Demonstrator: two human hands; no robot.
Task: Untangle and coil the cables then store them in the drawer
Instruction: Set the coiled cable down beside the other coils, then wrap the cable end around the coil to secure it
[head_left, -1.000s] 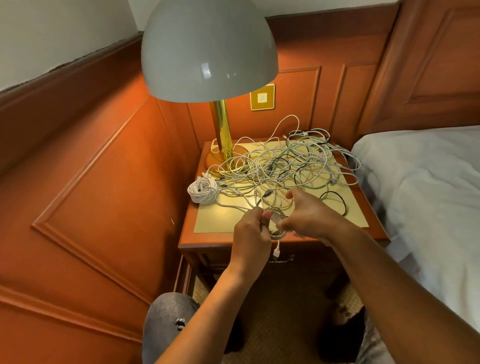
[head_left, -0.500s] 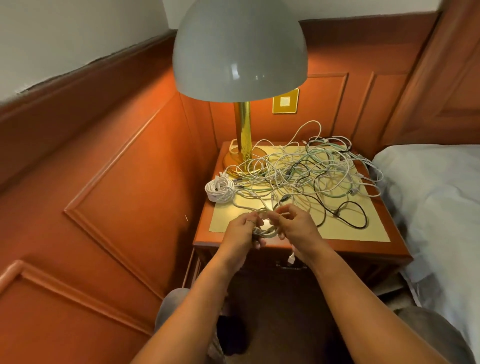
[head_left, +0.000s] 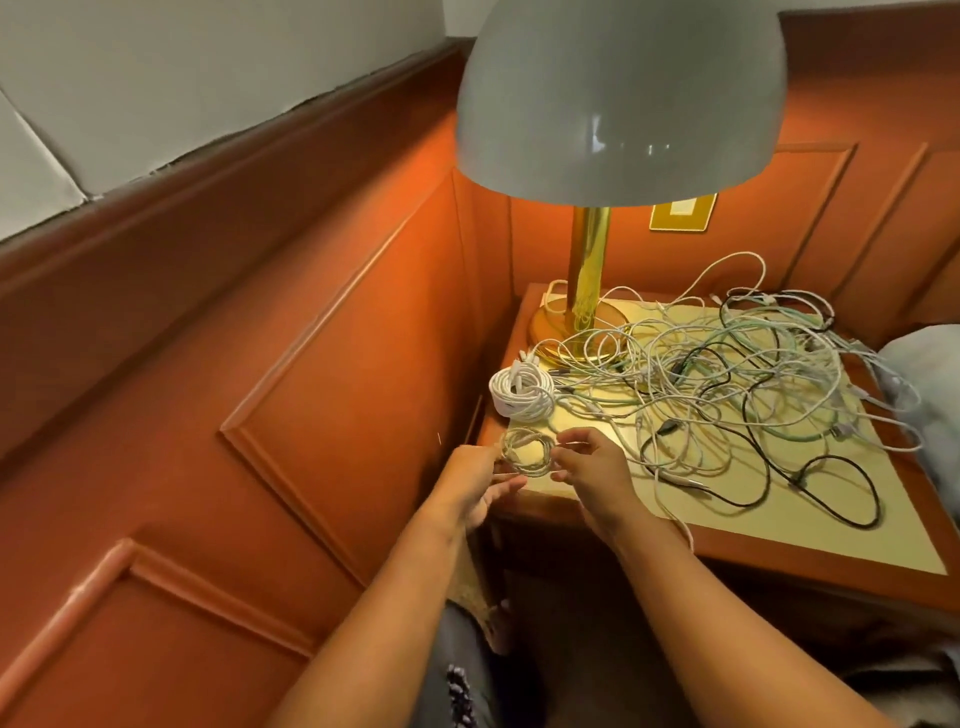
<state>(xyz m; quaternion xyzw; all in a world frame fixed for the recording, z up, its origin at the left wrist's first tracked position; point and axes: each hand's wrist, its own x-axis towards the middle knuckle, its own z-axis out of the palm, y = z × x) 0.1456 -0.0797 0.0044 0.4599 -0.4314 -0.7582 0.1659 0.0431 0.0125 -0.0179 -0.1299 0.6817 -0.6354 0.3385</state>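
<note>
A small pale coil of cable (head_left: 527, 452) hangs between my hands at the front left corner of the nightstand (head_left: 779, 551). My left hand (head_left: 475, 486) pinches its left side and my right hand (head_left: 592, 470) pinches its right side. Just behind it lies a finished white coil (head_left: 522, 392). A tangle of white, green and black cables (head_left: 727, 384) covers the nightstand's top. The drawer front below the top is in shadow and mostly hidden by my arms.
A brass lamp (head_left: 589, 270) with a large grey shade (head_left: 618, 93) stands at the nightstand's back left. Wood-panelled wall (head_left: 311, 364) runs along the left. The bed's white sheet (head_left: 930, 374) is at the right edge. My knee (head_left: 462, 670) is below.
My view has swung left and closer. Both hands moved left with the small coil, from the middle of the nightstand's front edge to its left corner.
</note>
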